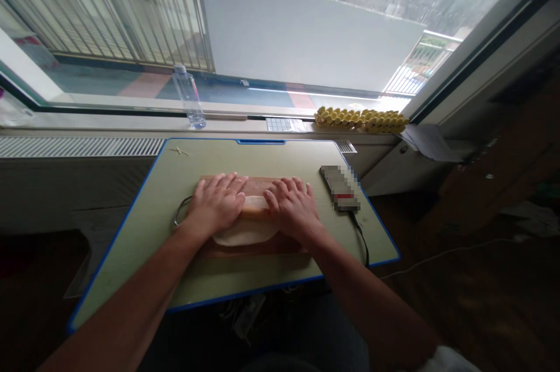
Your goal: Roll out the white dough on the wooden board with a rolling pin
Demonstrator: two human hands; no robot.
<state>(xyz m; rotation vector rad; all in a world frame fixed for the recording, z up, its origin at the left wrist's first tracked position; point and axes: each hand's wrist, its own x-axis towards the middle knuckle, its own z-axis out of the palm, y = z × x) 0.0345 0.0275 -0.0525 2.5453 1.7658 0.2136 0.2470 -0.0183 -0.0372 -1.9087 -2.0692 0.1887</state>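
Dough [247, 234] lay flattened on a wooden board [262, 249] on the pale table [144, 238], with the left hand [217, 203] and right hand [294, 206] palm down over its two sides. Fingers on both hands stretched forward, slightly apart (whatever the palms covered was hidden). Between them, a tan band [256, 212] crossed the dough, too obscured to identify. A phone [339, 185] with a dark cable [361, 235] lay to the right; a clear bottle [190, 98] stood on the windowsill [236, 126].
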